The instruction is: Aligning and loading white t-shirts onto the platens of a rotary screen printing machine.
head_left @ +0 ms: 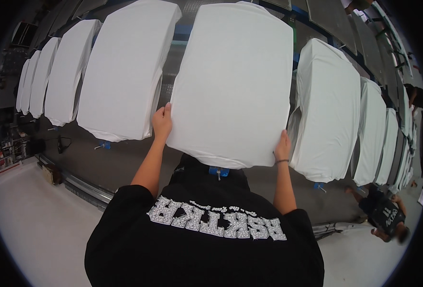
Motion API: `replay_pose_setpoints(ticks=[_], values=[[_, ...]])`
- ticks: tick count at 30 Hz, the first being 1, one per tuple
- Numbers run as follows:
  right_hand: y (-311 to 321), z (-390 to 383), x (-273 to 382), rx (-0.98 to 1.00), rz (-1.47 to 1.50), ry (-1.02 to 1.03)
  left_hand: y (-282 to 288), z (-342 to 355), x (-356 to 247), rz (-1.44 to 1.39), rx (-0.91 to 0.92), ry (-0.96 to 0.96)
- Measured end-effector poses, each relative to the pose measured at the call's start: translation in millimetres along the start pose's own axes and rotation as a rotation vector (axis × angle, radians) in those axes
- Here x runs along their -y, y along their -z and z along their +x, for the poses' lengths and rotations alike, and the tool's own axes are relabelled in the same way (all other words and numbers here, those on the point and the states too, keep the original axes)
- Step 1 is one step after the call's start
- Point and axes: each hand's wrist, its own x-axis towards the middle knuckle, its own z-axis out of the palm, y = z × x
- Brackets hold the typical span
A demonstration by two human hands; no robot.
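Note:
A white fabric garment (pixel 229 83) is stretched over the flat board in front of me, with loose, wrinkled edges. My left hand (pixel 162 122) grips its left edge, thumb on the near face and other fingers partly hidden. On the lower right edge, my right hand (pixel 282 146) is closed round the fabric and board in the same way. A blue bracket (pixel 219 171) with a metal handle shows below this board.
Similar white-covered boards stand in a row to the left (pixel 120 71) and right (pixel 324 107). A metal rail (pixel 92 191) runs at lower left. Another person in dark clothing (pixel 383 213) is at lower right; more people appear at the far right edge (pixel 414 98).

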Motion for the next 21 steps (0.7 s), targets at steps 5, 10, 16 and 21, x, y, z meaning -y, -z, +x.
replay_pose_setpoints(ticks=[5,10,16,21], values=[[1.6,-23.0,-6.8,0.026,0.221,-0.058,-8.9,7.1,21.6,-0.43,0.106,0.144],[6.3,-22.9,-15.2,0.05,0.276,-0.072,-9.9,5.9,24.3,-0.465,0.161,0.207],[8.5,-54.0,-30.2,-0.088,0.145,-0.036,9.1,-33.8,35.9,-0.051,0.021,0.118],[4.0,-49.9,-27.0,-0.088,0.44,-0.16,-5.7,-35.2,46.5,-0.571,-0.035,0.298]])
